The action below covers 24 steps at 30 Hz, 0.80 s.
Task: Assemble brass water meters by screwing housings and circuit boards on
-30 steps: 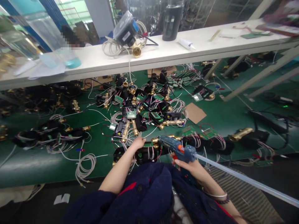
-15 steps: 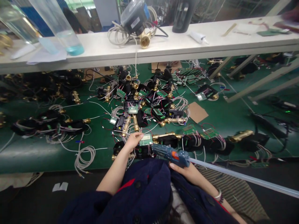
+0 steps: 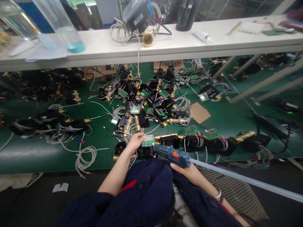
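My left hand (image 3: 134, 142) pinches the edge of a small green circuit board (image 3: 148, 140) that sits on top of a black meter unit with brass fittings (image 3: 142, 152) at the near edge of the green bench. My right hand (image 3: 183, 168) is wrapped round the grip of a blue hot glue gun (image 3: 172, 154) with an orange trigger. The gun's nozzle points left, close to the board. A long clear glue stick (image 3: 246, 180) trails from the gun's back toward the right.
Many black meter units (image 3: 196, 143) with brass pipes, green boards and white wires cover the green bench (image 3: 35, 154). A piece of cardboard (image 3: 199, 113) lies right of centre. A white shelf (image 3: 170, 44) above carries a meter, a dark bottle, a tube and clear containers.
The left hand moved from the black unit to lift the green board's edge. The glue gun came down and left, its nozzle now close to the board.
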Available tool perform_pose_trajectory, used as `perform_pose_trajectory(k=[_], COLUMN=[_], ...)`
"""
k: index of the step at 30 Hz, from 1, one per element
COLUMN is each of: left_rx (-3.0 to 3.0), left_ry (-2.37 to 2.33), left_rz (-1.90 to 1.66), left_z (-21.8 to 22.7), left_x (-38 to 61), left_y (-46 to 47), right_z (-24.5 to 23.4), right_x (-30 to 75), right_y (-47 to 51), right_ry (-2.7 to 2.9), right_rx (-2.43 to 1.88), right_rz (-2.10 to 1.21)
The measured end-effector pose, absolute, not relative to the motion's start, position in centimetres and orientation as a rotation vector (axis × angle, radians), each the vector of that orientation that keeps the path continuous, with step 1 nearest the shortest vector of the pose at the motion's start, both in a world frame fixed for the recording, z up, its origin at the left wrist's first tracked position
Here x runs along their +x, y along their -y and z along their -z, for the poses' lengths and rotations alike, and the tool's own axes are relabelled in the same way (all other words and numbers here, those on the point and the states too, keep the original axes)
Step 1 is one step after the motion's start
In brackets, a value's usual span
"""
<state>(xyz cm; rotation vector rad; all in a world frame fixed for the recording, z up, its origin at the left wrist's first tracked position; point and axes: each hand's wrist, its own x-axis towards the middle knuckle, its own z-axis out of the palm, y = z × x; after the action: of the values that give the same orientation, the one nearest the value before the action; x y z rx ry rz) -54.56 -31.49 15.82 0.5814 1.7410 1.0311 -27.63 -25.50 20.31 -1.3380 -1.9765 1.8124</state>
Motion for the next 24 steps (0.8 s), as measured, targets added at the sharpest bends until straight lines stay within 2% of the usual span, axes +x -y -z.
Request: perform_pose_trajectory(k=[16, 24], left_rx=[0.587, 0.601], left_ry=[-1.748, -1.758], left_rz=[-1.024, -1.027], left_z=[-15.53, -15.24], left_x=[-54.85, -55.1], left_y=[31.7, 31.75], right_z=[-20.42, -20.83], right_x=[-27.38, -26.68], right_y=[25.82, 25.41], right_ry=[1.954, 2.162], right_rx=[-1.363, -1.378], right_rz=[-1.802, -1.834])
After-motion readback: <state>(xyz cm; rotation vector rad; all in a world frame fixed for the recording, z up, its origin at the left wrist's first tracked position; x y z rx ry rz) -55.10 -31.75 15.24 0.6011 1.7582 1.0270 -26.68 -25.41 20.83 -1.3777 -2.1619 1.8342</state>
